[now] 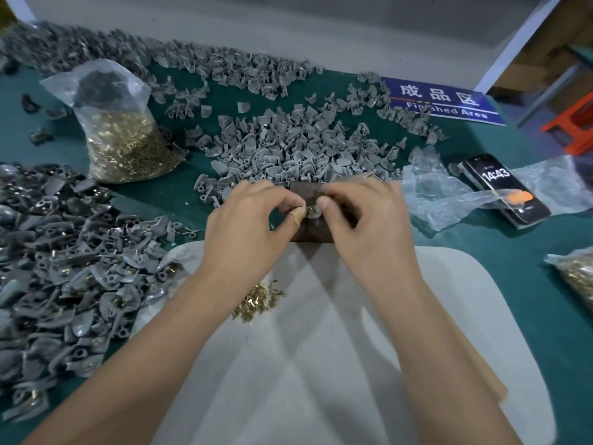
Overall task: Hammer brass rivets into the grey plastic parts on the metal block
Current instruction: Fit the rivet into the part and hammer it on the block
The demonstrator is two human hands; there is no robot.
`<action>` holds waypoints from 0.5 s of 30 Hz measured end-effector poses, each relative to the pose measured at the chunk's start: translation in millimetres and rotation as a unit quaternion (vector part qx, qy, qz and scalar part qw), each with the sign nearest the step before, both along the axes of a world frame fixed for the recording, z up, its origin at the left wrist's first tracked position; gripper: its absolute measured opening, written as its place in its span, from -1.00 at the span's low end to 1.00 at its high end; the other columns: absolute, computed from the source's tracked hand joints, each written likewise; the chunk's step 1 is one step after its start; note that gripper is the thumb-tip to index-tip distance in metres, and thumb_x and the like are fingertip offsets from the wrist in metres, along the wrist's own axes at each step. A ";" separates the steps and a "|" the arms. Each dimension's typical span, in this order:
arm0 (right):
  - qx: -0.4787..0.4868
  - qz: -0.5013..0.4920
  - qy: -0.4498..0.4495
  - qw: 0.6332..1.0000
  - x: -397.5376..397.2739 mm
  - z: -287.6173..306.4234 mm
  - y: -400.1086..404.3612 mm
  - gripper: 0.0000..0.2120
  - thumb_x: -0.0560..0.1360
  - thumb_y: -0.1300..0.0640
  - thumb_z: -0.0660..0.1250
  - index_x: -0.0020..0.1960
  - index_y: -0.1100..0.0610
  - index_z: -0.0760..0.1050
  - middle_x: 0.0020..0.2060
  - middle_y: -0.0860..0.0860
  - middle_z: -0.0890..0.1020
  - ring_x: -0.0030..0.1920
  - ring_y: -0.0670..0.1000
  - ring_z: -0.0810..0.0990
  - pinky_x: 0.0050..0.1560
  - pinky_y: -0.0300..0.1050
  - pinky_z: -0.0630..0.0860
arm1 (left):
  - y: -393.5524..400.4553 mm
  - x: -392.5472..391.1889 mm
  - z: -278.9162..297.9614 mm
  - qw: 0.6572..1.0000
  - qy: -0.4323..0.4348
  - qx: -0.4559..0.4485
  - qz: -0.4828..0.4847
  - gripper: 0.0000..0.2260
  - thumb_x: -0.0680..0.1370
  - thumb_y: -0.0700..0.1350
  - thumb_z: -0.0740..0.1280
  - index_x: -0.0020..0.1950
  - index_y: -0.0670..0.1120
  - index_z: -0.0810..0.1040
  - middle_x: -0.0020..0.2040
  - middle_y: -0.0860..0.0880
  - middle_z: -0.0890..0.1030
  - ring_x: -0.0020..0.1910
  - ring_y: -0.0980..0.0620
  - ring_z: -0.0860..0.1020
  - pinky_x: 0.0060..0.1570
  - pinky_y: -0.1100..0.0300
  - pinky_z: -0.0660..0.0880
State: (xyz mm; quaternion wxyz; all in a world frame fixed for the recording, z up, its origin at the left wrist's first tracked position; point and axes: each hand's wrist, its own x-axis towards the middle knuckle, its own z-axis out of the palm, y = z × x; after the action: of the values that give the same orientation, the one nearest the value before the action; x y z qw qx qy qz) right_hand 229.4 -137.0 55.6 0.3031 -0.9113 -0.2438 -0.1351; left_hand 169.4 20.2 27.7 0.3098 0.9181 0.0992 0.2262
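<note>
Both hands meet over the dark metal block (pixel 309 231) at the table's middle. My left hand (pixel 247 226), with a plaster on its thumb, and my right hand (pixel 362 220) pinch one small grey plastic part (pixel 312 211) between their fingertips, just above the block. Whether a rivet sits in it is hidden by the fingers. A small heap of loose brass rivets (pixel 258 300) lies on the white sheet (pixel 321 364) between my forearms. No hammer is in view.
A pile of grey plastic parts (pixel 298 146) lies behind the block; parts with brass rivets (pixel 64 271) are heaped at the left. A plastic bag of rivets (pixel 125 146) stands back left, another bag (pixel 577 277) at the right edge. A phone (pixel 507 187) lies beside crumpled plastic (pixel 430 191).
</note>
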 end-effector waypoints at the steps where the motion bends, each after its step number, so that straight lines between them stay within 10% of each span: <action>1: -0.004 -0.036 -0.011 0.999 -1.1 1.9 -6.1 -0.83 0.60 -0.03 0.34 0.10 -0.03 0.67 0.00 -0.06 0.64 0.08 0.07 0.49 0.14 0.04 0.41 | -0.5 0.3 -0.6 1.000 0.001 -0.002 0.002 -0.97 0.57 0.09 0.41 -0.02 0.19 0.63 -0.15 0.21 0.54 -0.05 0.20 0.39 -0.14 0.12 0.43; 11: -0.197 -0.155 0.066 0.966 -7.3 14.2 -24.4 -0.69 0.64 -0.10 0.24 0.23 0.10 0.50 0.13 0.09 0.50 0.17 0.19 0.44 0.13 0.08 0.36 | 0.7 2.1 -7.0 1.000 -0.001 -0.002 0.012 -0.97 0.60 0.07 0.38 -0.04 0.21 0.61 -0.14 0.25 0.54 -0.06 0.23 0.39 -0.19 0.22 0.36; 15: -0.142 -0.138 0.063 0.978 -11.1 16.5 -27.9 -0.82 0.65 -0.06 0.24 0.13 0.01 0.32 -0.08 -0.02 0.51 -0.15 0.18 0.47 -0.17 0.03 0.28 | 0.7 0.7 -5.3 1.000 -0.002 -0.004 0.008 -0.97 0.59 0.07 0.39 -0.04 0.21 0.61 -0.14 0.26 0.54 -0.07 0.23 0.37 -0.19 0.26 0.33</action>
State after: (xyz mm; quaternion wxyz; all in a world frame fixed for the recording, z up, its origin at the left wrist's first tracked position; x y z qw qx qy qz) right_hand 218.4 -164.9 72.0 0.1640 -0.9765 -0.1131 -0.0818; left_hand 170.1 20.9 22.5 0.3122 0.9154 0.1073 0.2301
